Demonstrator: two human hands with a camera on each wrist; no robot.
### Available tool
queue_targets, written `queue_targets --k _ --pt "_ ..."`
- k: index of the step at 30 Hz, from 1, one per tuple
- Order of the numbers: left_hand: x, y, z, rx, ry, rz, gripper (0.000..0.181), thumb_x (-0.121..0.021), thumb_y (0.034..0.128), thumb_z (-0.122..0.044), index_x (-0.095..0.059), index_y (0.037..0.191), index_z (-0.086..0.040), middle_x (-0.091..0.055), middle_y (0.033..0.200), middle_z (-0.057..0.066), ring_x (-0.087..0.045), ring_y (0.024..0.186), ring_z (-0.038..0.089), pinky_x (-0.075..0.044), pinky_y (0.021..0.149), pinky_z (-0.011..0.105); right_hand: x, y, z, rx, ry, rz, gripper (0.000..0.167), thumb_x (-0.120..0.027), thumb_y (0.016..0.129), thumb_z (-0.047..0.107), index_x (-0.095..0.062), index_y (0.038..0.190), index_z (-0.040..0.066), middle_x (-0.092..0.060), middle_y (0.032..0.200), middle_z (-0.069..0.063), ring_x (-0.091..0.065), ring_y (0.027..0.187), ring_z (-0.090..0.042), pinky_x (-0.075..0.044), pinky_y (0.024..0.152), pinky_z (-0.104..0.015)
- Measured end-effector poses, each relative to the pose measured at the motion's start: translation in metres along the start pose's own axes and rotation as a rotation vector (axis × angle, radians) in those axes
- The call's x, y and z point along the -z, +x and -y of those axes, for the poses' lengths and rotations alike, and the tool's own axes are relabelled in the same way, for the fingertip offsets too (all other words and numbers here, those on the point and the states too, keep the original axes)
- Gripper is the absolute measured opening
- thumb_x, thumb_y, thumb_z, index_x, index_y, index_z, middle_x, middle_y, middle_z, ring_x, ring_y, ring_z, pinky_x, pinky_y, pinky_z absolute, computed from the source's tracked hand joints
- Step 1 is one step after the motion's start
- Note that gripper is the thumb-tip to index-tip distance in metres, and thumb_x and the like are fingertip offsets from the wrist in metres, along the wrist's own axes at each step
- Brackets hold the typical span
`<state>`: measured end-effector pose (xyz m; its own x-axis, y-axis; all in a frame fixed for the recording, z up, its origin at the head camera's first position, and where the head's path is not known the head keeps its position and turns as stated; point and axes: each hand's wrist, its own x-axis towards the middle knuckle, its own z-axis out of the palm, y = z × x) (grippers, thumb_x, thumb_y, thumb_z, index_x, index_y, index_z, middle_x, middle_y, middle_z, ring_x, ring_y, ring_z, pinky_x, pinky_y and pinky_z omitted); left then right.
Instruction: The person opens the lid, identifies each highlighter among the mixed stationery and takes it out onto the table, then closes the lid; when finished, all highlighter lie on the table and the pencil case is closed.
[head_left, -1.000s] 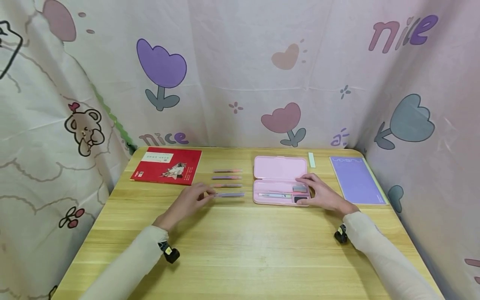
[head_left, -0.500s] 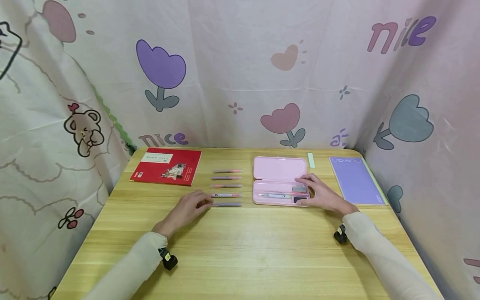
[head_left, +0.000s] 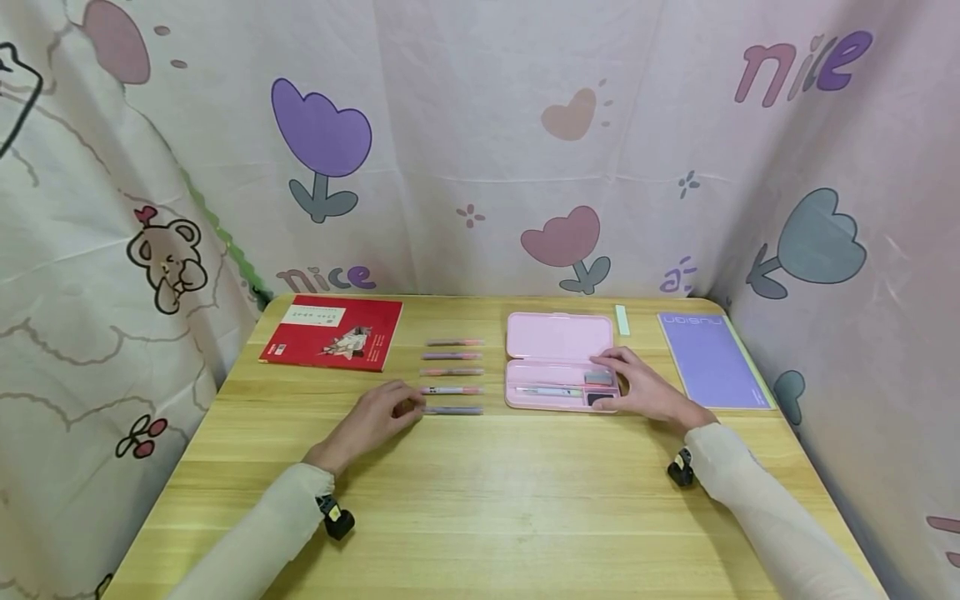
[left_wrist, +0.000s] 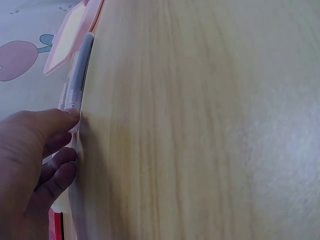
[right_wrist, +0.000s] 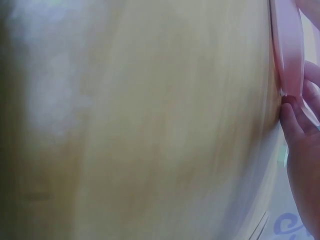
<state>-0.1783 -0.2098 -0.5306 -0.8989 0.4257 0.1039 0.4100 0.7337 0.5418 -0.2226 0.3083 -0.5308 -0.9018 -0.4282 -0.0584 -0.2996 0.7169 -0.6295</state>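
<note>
My left hand pinches the left end of the nearest pen, which lies on the table; in the left wrist view thumb and fingers meet at the end of that grey pen. Behind it a white-and-pink pen and three more pens lie in a column. My right hand holds the right edge of the pink pencil case, thumb at the front corner. The case lies open with a pen, a grey eraser and a dark block inside. The right wrist view shows fingers at its edge.
A red book lies at the back left of the table. On the right is a purple notebook, and a pale green strip lies behind the case. A printed curtain hangs behind the table.
My left hand has moved slightly toward the table's front, bringing the grey pen from over the white-and-pink pen to a place in front of it. My right hand has stayed at the case.
</note>
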Motion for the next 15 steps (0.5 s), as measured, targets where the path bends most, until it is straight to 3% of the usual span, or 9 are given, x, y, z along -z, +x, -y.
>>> queue_targets --k 9,15 --pt "0.001 0.008 -0.01 0.043 -0.029 -0.02 0.026 -0.083 0.0995 -0.031 -0.078 0.124 -0.023 -0.068 0.108 -0.01 -0.061 0.093 0.009 -0.057 0.084 0.028 0.0 0.0 0.0 -0.005 0.002 0.005 0.094 -0.09 0.087 0.053 -0.05 0.164 0.018 -0.039 0.164 -0.013 -0.039 0.153 -0.042 -0.028 0.128 -0.073" --pt "-0.009 0.036 -0.035 -0.052 -0.036 -0.017 0.023 -0.08 0.102 -0.024 -0.079 0.124 -0.017 -0.075 0.115 -0.003 -0.067 0.096 0.01 -0.061 0.088 0.032 0.001 0.0 0.0 -0.009 -0.001 0.005 0.093 -0.09 0.087 0.053 -0.05 0.164 0.018 -0.039 0.163 -0.012 -0.04 0.152 -0.041 -0.028 0.127 -0.072"
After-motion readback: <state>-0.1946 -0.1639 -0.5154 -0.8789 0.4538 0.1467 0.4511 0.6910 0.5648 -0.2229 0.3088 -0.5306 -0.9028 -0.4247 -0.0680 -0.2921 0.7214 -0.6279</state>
